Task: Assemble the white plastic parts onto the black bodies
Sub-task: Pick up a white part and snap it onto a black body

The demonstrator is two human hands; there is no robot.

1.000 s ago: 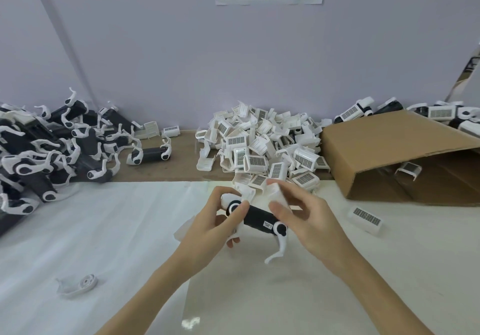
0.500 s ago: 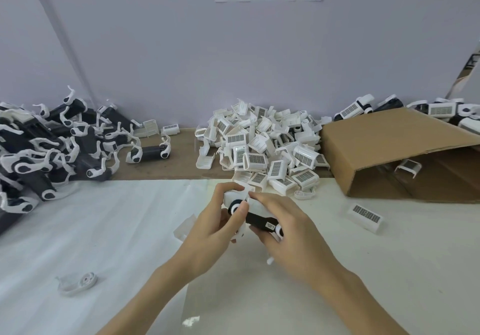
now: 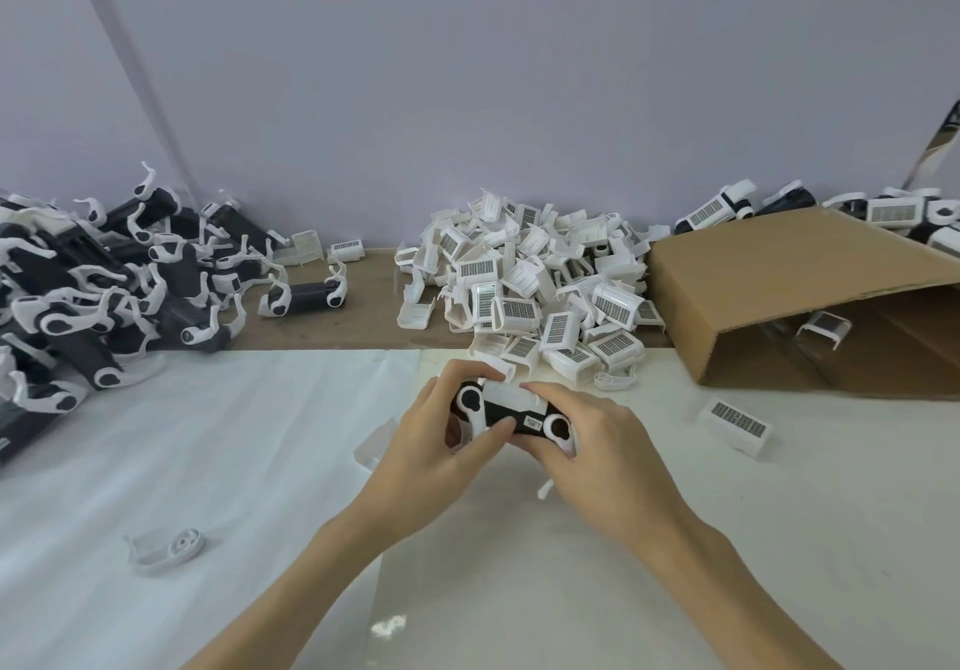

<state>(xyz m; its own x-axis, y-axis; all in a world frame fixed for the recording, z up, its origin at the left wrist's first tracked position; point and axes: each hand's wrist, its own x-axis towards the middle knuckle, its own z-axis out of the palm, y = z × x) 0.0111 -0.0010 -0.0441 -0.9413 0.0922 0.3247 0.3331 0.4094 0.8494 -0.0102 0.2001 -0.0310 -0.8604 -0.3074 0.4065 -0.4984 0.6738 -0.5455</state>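
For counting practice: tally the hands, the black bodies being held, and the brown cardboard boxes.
Hands: 2, left hand and right hand
Held black plastic body with white end caps: 1
Brown cardboard box: 1
Total: 4

Pale lilac wall [image 3: 363, 97] behind a white-covered table [image 3: 156, 461].

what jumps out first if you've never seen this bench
Both hands, left hand and right hand, grip one black body at centre. Behind them sits a heap of white parts; a pile of black bodies fills the left, a cardboard box the right.
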